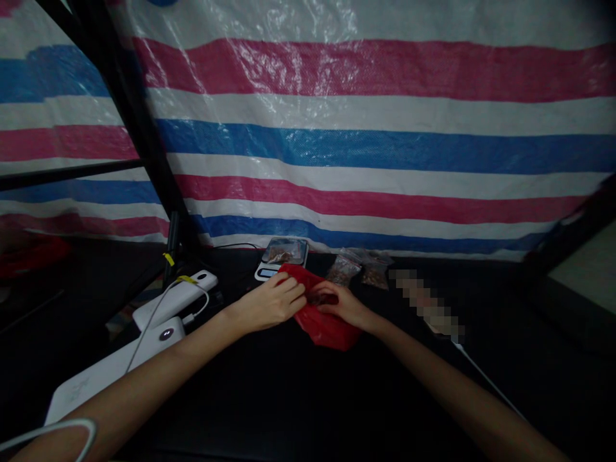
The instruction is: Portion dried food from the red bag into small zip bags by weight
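Note:
A red plastic bag [332, 328] lies between my two hands on the black surface. My left hand [274, 300] is closed on the bag's upper left edge. On the other side, my right hand [347, 307] grips the rim near the opening, its fingers curled. Something dark shows in the mouth of the bag, too dim to name. Just behind the bag stands a small digital scale [264, 273] with a lit display, and a clear bag of brown bits [282, 254] rests on its pan.
Two clear zip bags of brown pieces, one nearer [342, 269] and one to its right [375, 276], lie behind my right hand. White power banks [120, 366] with cables are at left. A blurred-out object [428, 305] with a white cable lies right. Striped sheeting [337, 147] hangs behind.

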Tool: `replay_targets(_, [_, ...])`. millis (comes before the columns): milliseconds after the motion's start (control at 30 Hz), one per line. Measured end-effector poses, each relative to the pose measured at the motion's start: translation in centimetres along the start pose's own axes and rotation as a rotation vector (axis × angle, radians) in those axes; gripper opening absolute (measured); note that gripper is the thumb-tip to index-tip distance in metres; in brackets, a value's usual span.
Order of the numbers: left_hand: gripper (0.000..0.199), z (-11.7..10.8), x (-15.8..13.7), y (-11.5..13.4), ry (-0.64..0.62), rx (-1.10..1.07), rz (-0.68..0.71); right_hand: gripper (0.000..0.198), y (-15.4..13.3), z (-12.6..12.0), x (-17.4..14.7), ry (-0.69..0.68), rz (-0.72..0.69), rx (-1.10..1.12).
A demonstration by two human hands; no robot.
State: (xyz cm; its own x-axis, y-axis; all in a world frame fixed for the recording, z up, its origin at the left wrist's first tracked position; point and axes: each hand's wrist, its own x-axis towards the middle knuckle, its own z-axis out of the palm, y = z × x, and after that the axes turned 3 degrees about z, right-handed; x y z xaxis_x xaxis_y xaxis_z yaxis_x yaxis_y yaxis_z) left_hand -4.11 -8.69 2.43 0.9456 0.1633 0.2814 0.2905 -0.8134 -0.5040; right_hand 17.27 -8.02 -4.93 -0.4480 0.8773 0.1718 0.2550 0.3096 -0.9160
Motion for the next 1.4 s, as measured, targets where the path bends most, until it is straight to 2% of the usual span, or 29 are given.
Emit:
replay_targets(100, [0.019, -1.1, 0.1, 0.5, -0.102, -0.224, -0.079, 0.033, -0.5, -0.7, -0.1, -0.038, 0.038, 0.088])
replay_targets(233, [0.035, -2.5, -0.1, 0.6, -0.192, -0.505, -0.084, 0.036, -1.2, -2.1, -0.4, -0.093, 0.069, 0.204])
replay_targets(300, [0.038, -2.7, -0.1, -0.1, -0.168, -0.648, -0.143, 0.037, -1.7, -3.0, -0.7, -0.099, 0.095, 0.226])
replay_targets(367, [0.034, -2.0, -0.1, -1.5, -0.079, -0.758, -0.25, 0.038, -2.4, -3.9, -0.9, -0.077, 0.121, 0.233])
replay_targets(467, [0.03, 1.2, -0.4, -4.7, 0.107, -0.786, -0.421, 0.038, -3.9, -5.2, -0.7, -0.026, 0.139, 0.216])
replay_targets(533, [0.044, 4.4, -0.6, -7.0, 0.158, -0.734, -0.501, 0.036, -4.7, -5.8, -0.1, 0.019, 0.124, 0.171])
replay_targets(600, [0.065, 7.6, -0.5, -8.9, 0.124, -0.718, -0.529, 0.033, -5.3, -6.2, 1.1, 0.06, 0.095, 0.116])
replay_targets(667, [0.078, 10.2, -0.2, -10.0, 0.052, -0.725, -0.544, 0.033, -5.3, -6.3, 2.7, 0.083, 0.069, 0.059])
replay_targets(767, [0.078, 12.1, 0.7, -10.3, -0.009, -0.703, -0.559, 0.036, -4.7, -6.4, 5.5, 0.107, 0.033, -0.012])
replay_targets(867, [0.062, 12.2, 1.4, -10.0, 0.016, -0.703, -0.596, 0.035, -4.2, -6.3, 7.9, 0.126, 0.003, -0.101])
replay_targets(967, [0.05, 11.3, 1.8, -9.9, 0.116, -0.799, -0.628, 0.03, -4.6, -6.2, 9.4, 0.142, -0.033, -0.303])
replay_targets(1133, [0.053, 9.9, 1.8, -10.2, 0.351, -1.126, -0.686, 0.03, -6.4, -6.4, 10.6, 0.187, -0.22, -0.691])
replay_targets(1300, [0.049, 9.7, 1.3, -10.5, 0.457, -1.378, -0.682, 0.031, -8.3, -6.5, 11.5, 0.115, -0.418, -0.987])
replay_targets(1400, [0.044, 9.8, 1.2, -10.6, 0.464, -1.451, -0.65, 0.028, -9.2, -5.9, 11.9, 0.061, -0.513, -1.183])
